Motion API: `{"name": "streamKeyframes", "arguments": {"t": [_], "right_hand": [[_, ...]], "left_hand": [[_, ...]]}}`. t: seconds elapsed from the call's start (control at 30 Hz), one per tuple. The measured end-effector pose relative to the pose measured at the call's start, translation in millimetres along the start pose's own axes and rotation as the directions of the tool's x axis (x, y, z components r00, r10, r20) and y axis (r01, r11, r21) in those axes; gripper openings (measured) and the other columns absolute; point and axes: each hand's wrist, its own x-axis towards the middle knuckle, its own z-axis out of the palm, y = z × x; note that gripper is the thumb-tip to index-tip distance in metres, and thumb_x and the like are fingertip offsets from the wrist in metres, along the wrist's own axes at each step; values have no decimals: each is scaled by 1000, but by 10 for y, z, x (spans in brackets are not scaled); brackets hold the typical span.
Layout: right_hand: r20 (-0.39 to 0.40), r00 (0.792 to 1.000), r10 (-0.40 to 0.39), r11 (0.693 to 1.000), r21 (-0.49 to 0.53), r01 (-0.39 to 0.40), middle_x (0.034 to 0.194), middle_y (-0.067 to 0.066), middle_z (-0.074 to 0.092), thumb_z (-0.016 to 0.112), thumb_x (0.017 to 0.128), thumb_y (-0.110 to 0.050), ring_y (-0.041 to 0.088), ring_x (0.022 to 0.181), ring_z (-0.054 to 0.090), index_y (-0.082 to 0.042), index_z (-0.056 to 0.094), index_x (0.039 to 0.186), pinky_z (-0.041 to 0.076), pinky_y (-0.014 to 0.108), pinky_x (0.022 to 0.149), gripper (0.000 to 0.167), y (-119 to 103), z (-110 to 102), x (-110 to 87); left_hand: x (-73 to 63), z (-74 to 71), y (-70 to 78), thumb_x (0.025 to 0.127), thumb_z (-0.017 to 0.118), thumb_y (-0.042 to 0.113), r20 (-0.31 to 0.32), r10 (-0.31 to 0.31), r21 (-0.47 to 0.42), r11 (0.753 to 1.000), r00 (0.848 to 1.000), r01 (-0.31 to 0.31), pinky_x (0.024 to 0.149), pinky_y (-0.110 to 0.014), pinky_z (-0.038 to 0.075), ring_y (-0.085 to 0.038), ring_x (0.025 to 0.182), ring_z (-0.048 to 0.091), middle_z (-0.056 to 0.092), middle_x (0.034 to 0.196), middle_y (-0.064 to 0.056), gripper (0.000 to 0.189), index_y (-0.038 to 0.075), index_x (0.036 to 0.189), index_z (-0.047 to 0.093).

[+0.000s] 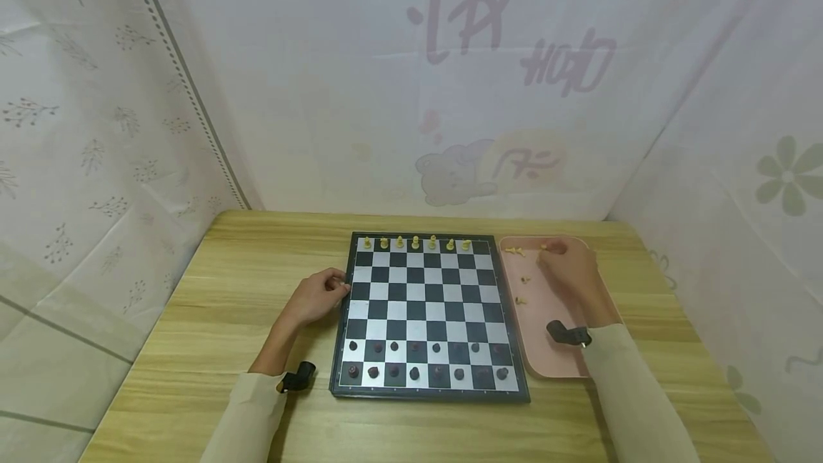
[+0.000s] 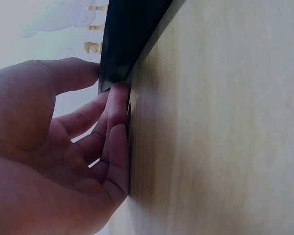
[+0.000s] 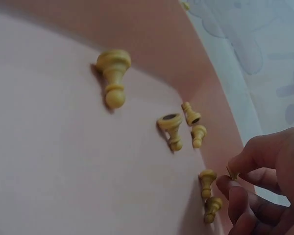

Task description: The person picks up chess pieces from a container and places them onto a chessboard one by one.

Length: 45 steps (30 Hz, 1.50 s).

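Observation:
My left hand [image 1: 319,296] holds the left edge of a black-and-white chessboard [image 1: 415,293]. In the left wrist view its thumb presses the board's dark side [image 2: 118,49], with the other fingers curled low by the tabletop. Over the far end of a pink tray [image 1: 546,349], my right hand [image 1: 571,263] pinches a small pale-yellow chess piece [image 3: 232,172] between thumb and fingertips; most of that piece is hidden. Below the hand, several yellow pawns [image 3: 114,78] lie on their sides in the tray.
Yellow pieces [image 1: 415,242] stand along the board's far row. Two rows of dark pieces [image 1: 414,373] stand at its near side. The tray sits close against the board's right edge on a wooden table [image 1: 257,249]. Patterned cloth [image 1: 334,91] hangs behind and at both sides.

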Motion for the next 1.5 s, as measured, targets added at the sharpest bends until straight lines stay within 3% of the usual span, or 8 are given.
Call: {"name": "streamKeyframes", "arguments": {"t": [0.33, 0.67, 0.87, 1.1, 1.2, 1.37, 1.5], "right_hand": [[37, 999, 7, 999, 34, -8, 132, 26, 69, 65, 106, -29, 44, 118, 64, 0, 72, 131, 50, 57, 97, 38, -166, -38, -46], [37, 999, -36, 997, -66, 38, 128, 18, 74, 66, 108, -43, 38, 117, 66, -9, 75, 125, 50, 58, 100, 39, -294, -50, -90], [27, 999, -35, 998, -49, 37, 123, 10, 76, 69, 105, -55, 31, 111, 66, -15, 74, 124, 49, 48, 91, 44, -363, -13, -104], [42, 997, -63, 988, 141, 56, 123, 26, 74, 73, 106, -24, 41, 107, 71, 2, 70, 128, 57, 36, 77, 34, -536, 95, -42], [44, 997, -71, 981, 187, 61, 120, 27, 75, 76, 104, -20, 40, 104, 72, 3, 70, 126, 56, 31, 73, 32, -590, 137, -27], [13, 994, -113, 980, 164, 109, 115, 22, 78, 82, 99, -19, 39, 105, 74, 1, 75, 115, 57, 35, 78, 26, -699, 189, 3], [11, 990, -140, 983, 118, 138, 114, 20, 78, 80, 97, -14, 41, 106, 75, -1, 76, 111, 56, 44, 85, 20, -803, 222, 15]], "left_hand": [[4, 2, 9, 105, 70, 19, 3, -5, -7, 1000, 1000, 6, 67, -33, 47, -20, 81, 63, 74, 98, -6, 34, -4, 131, 70], [6, -3, 9, 104, 69, 20, -5, 17, 3, 1000, 1000, -17, 74, -34, 49, -22, 89, 65, 75, 100, -7, 36, -5, 129, 71], [8, -4, 19, 106, 69, 19, 2, 1, 9, 1000, 1000, -1, 73, -34, 49, -22, 88, 65, 75, 101, -7, 35, -4, 131, 71], [16, -4, 0, 105, 70, 18, 3, -8, 6, 1000, 1000, 8, 72, -34, 49, -22, 87, 64, 74, 100, -7, 34, -4, 131, 71], [13, -8, 0, 105, 70, 18, 7, -1, 0, 1000, 1000, 1, 71, -34, 49, -21, 85, 64, 74, 99, -7, 34, -4, 131, 71], [9, -9, -4, 106, 70, 19, 11, -11, -2, 1000, 1000, 11, 70, -33, 48, -21, 84, 63, 73, 99, -7, 35, -4, 132, 70], [7, -4, -6, 105, 70, 19, 12, -13, -8, 1000, 1000, 13, 69, -33, 48, -21, 83, 63, 73, 98, -6, 34, -4, 131, 71]]}}
